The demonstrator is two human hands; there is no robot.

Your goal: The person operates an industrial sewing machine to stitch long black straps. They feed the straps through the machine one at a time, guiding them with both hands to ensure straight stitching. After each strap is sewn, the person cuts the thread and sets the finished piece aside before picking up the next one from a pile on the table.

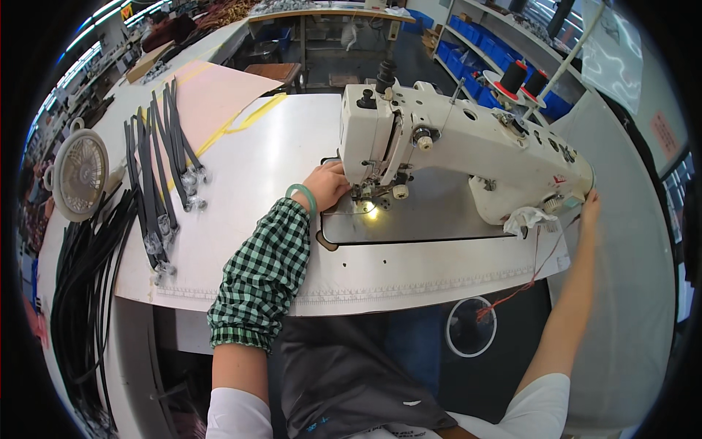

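A white sewing machine [446, 143] stands on the table, its small lamp lit beside the needle and presser foot. My left hand [327, 186] is at the left of the machine head, close to the presser foot. Its fingers are bent together and their tips are hidden behind the head, so what they hold cannot be made out. At the machine's far right end, my right hand [591, 207] grips the handwheel [593, 179]. A checked green sleeve cover [263, 274] and a green bangle [303, 197] are on my left arm.
Black straps with clear-wrapped ends [164, 190] lie on the left of the table [241, 168]. Further left are a bundle of black strips [88, 285] and a pale basket [80, 175]. Two dark thread cones [514, 76] stand behind the machine. Red threads [532, 274] hang over the front edge.
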